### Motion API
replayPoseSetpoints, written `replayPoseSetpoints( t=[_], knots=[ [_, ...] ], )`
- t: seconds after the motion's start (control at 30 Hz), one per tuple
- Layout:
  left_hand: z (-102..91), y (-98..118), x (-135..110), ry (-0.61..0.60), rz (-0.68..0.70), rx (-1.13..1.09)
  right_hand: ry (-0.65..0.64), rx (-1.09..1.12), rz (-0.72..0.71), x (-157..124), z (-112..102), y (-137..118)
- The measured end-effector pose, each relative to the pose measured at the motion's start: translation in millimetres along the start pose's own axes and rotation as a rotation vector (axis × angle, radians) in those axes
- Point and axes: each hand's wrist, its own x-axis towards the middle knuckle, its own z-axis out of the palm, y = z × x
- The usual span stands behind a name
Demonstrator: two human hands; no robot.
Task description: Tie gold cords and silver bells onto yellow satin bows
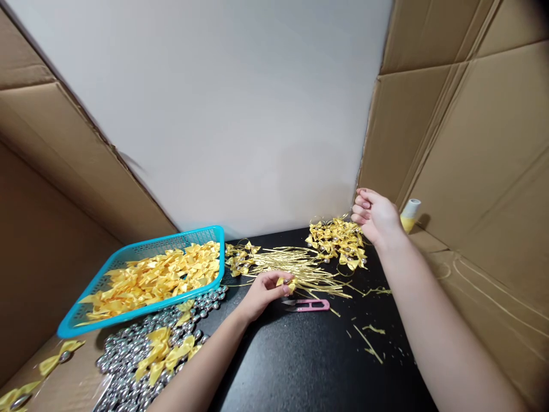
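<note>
My left hand [263,292] rests on the black table [309,360], its fingers pinched on a small yellow ribbon bow [286,282] beside a bundle of gold wire ties [295,264]. My right hand [374,216] is raised at the back right, fingers loosely curled, just above a pile of finished yellow bows with bells [338,240]. What, if anything, its fingers hold is hidden. Pink thread snips [306,305] lie just right of my left hand.
A teal basket [150,249] of yellow bows sits at the left. Silver bells [128,355] with a few bows lie in front of it. Gold wire scraps [369,337] litter the table. Cardboard walls [472,143] stand on both sides. A small roll [410,213] stands behind my right hand.
</note>
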Motion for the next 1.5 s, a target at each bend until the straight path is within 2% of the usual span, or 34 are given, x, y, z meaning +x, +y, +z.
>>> replayPoseSetpoints(
  t=[0.23, 0.57, 0.83, 1.23, 1.5],
  knots=[
    [5.8, 5.5, -2.2, -0.007, -0.028, 0.034, 0.002, 0.000, 0.000, 0.2, -0.7, 0.5],
    [5.9, -1.3, -2.0, 0.049, -0.043, 0.024, -0.012, 0.000, 0.011, -1.2, 0.2, 0.0],
    [8.4, 1.4, -2.1, 0.059, -0.050, 0.045, -0.018, 0.000, 0.009, -1.6, 1.3, 1.7],
    [8.5, 10.5, -3.2, 0.006, -0.009, 0.122, -0.035, -0.026, -0.005, 1.3, -1.2, 4.8],
    [13.5, 4.9, -5.9, -0.042, 0.016, 0.097, 0.059, -0.041, -0.048, 9.9, -12.2, 0.4]
  ],
)
